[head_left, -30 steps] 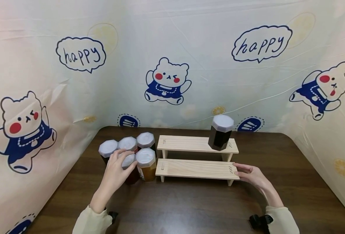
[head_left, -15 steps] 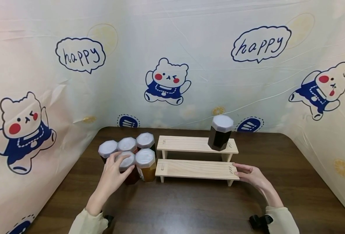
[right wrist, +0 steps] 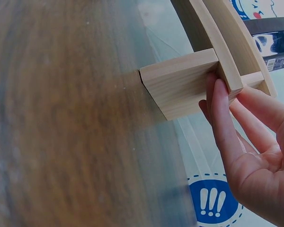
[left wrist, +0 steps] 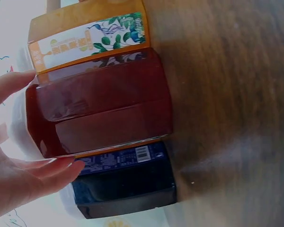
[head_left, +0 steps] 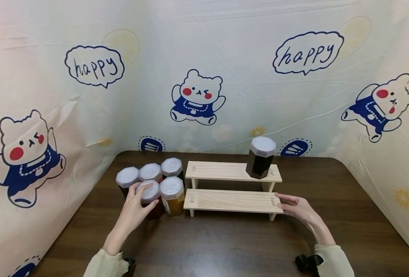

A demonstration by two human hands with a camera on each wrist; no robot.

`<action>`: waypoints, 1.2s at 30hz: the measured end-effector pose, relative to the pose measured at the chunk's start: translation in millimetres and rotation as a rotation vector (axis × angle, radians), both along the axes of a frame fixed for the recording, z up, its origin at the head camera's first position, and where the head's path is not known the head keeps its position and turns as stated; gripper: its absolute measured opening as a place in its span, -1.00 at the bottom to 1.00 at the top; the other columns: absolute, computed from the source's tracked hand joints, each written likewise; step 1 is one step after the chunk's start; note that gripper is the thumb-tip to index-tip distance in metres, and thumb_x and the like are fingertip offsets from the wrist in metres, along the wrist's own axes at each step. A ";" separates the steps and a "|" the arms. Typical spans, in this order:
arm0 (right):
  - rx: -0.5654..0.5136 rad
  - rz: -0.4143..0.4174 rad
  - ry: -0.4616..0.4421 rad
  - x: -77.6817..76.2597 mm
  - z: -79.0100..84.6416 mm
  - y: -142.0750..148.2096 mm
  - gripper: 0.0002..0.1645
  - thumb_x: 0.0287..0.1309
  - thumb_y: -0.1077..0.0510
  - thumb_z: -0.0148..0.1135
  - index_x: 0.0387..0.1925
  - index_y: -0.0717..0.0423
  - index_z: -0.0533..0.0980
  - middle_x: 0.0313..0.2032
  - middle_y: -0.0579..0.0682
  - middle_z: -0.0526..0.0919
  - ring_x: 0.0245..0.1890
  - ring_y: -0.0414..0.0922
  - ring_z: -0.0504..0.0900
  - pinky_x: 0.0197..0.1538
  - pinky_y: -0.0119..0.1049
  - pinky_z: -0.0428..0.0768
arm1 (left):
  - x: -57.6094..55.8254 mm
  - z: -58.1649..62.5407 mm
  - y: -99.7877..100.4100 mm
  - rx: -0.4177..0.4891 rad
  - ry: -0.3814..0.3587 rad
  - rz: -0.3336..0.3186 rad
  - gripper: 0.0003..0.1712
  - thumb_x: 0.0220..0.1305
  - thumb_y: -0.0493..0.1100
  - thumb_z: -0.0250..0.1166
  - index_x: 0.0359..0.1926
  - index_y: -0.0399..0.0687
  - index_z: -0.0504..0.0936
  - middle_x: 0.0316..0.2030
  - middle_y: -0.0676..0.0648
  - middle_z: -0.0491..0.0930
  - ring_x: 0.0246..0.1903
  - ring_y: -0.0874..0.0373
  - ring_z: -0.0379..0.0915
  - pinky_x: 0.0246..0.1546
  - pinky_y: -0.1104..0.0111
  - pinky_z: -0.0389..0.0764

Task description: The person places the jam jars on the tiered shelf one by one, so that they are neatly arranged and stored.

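At the left of the head view, my left hand [head_left: 131, 209] curls over the white octagonal lid of a dark red jar [head_left: 152, 207]. In the left wrist view, thumb and fingers lie on opposite sides of that jar [left wrist: 104, 104] near its lid, the fingertips between it and a dark jar [left wrist: 128, 182]. An amber jar with a leafy label [left wrist: 90, 40] stands against its other side. My right hand [head_left: 299, 209] pinches the right end of the front wooden shelf [head_left: 230, 200], its thumb and fingers on both faces of the board [right wrist: 222, 52].
A rear wooden shelf [head_left: 222, 169] stands behind the front one. On its right end is a dark jar with a white lid [head_left: 260, 159]. Several lidded jars [head_left: 171, 167] cluster left of the shelves. A printed curtain [head_left: 246, 88] hangs around the brown table [head_left: 225, 246].
My left hand has shifted slightly left and toward me, its thumb coming down along the red jar's lid. The right hand stays on the shelf end.
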State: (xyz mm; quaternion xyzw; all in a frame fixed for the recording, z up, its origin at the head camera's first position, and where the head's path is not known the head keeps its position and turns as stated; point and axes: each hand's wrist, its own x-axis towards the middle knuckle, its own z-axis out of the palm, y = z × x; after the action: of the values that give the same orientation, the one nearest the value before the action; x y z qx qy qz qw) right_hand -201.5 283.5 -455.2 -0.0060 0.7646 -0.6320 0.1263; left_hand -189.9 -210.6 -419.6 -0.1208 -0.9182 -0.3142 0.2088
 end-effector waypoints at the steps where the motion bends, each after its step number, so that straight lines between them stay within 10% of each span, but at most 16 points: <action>1: 0.001 -0.002 -0.001 -0.1 0.0 0.0 -0.29 0.02 0.16 0.23 0.16 0.41 0.22 0.16 0.37 0.23 -0.20 -0.28 0.53 -0.14 -0.34 0.51 | -0.2 -1.5 -0.2 0.006 0.006 0.003 -0.45 -0.09 -0.27 0.37 -0.01 -0.17 0.41 0.01 -0.42 0.16 -0.05 -0.29 0.20 -0.14 -0.12 0.30; 36: -0.070 0.018 0.003 0.3 1.6 -0.5 -0.31 0.04 0.24 0.19 0.16 0.48 0.18 0.13 0.40 0.24 -0.21 -0.29 0.54 -0.16 -0.35 0.52 | -6.4 -15.1 2.5 0.115 0.071 0.095 -0.38 -0.33 -0.31 0.49 -0.10 -0.14 0.50 -0.16 -0.33 0.28 -0.15 -0.17 0.31 -0.27 -0.08 0.40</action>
State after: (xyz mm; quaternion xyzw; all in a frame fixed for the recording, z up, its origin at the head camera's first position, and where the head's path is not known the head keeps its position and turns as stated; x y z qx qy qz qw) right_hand -201.1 283.0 -453.7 -0.0183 0.7422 -0.6570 0.1308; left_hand -196.3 -208.1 -434.8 -0.0758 -0.8953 -0.3516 0.2627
